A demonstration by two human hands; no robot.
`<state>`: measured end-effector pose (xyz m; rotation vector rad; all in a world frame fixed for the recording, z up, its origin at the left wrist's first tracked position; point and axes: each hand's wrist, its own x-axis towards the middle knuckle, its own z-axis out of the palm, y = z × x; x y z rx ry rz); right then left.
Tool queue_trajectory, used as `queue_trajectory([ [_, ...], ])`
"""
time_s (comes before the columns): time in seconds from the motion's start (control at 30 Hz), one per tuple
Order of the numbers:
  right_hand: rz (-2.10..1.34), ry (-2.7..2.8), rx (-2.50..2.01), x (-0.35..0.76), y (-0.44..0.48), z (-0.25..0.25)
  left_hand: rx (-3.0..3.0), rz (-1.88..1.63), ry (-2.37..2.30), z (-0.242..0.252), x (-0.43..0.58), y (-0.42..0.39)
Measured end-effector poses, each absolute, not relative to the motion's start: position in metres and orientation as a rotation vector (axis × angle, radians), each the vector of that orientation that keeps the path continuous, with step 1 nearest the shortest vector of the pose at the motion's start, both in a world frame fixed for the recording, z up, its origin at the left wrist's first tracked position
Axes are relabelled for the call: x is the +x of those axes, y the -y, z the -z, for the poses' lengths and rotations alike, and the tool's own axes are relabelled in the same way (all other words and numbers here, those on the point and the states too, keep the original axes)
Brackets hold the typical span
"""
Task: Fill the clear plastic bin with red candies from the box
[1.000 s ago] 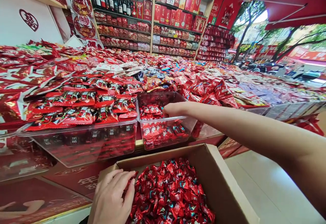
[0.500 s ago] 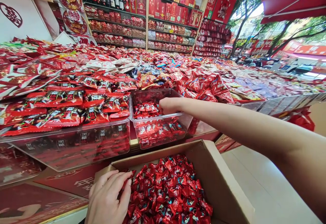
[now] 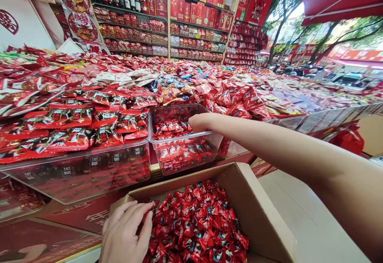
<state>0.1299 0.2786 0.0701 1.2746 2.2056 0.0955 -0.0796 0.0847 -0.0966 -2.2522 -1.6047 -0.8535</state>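
Observation:
My right hand (image 3: 200, 122) reaches into a small clear plastic bin (image 3: 206, 145) that holds red-wrapped candies (image 3: 172, 127). Its fingers look curled among them, and what they hold, if anything, is hidden. Below the bin stands an open cardboard box (image 3: 263, 203), partly filled with small red-wrapped candies (image 3: 200, 223) with blue patches. My left hand (image 3: 127, 229) is closed over the box's left side, its fingertips by the candies inside.
A wider clear bin of red and black packets (image 3: 68, 135) adjoins on the left. Piled packaged sweets (image 3: 239, 99) spread behind and to the right. Shelves (image 3: 131, 23) with bottles and red boxes stand at the back. Pale floor (image 3: 293, 199) shows at right.
The view has shifted slightly, moving the scene a little to the left. My right hand stays in the small bin, turned a little, and my left hand stays at the box.

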Motion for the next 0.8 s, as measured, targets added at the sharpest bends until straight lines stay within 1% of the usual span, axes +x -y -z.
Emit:
queue_trajectory([
  [0.13, -0.115, -2.169, 1.265, 0.128, -0.273, -0.074, -2.245, 0.855, 1.605, 0.094, -0.078, -0.084],
  [0.27, -0.002, -2.326, 1.293, 0.130, -0.268, -0.076, -2.247, 0.853, 1.613, 0.092, -0.078, -0.084],
  [0.43, 0.093, -2.276, 1.251, 0.133, -0.266, -0.078, -2.247, 0.843, 1.623, 0.092, -0.078, -0.084],
  [0.8, -0.143, -2.379, 1.411, 0.133, -0.279, -0.074, -2.253, 0.805, 1.610, 0.093, -0.081, -0.084],
])
